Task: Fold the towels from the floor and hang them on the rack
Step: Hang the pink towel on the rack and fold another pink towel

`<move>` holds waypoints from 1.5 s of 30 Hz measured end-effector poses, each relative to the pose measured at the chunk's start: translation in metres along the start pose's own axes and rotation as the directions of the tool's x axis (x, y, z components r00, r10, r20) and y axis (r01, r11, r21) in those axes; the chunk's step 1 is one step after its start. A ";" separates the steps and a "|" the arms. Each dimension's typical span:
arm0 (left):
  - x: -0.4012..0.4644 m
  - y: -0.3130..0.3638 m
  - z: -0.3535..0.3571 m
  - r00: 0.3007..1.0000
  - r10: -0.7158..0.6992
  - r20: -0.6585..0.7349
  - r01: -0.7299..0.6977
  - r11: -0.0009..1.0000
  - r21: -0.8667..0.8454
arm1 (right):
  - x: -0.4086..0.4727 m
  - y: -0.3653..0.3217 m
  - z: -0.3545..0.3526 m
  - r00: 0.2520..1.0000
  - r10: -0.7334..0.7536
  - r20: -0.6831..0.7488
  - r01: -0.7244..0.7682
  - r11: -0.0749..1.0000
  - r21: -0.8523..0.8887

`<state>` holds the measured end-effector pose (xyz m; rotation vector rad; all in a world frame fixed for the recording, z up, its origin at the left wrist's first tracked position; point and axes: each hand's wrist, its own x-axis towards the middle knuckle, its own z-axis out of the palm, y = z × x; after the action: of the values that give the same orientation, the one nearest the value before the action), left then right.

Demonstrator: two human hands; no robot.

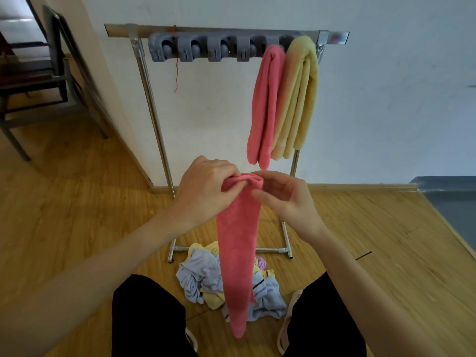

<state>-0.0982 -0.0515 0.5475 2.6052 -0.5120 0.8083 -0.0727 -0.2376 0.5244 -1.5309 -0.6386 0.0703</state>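
I see the rack at the wall, a pink hung towel and a yellow towel on it. My left hand and right hand pinch the pink towel, which hides part of the floor pile.

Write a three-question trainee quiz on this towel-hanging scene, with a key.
1. True or false: the rack already carries two towels.
2. Which hand grips the top of the pink towel? A) left hand only B) right hand only C) both
3. Fill in: the towel pile lies on the ____.

Key: 1 true, a hung pink towel beside a yellow towel; 2 C; 3 floor.
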 end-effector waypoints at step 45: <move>-0.040 -0.020 0.031 0.715 -0.195 0.671 0.646 0.550 -0.529 | -0.072 0.120 -0.018 0.720 0.658 -0.219 -0.693 0.671 -0.263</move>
<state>-0.1063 -0.0384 0.4954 1.9533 -0.2011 -0.3300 -0.0837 -0.2757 0.3895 -2.0241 0.0564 0.4713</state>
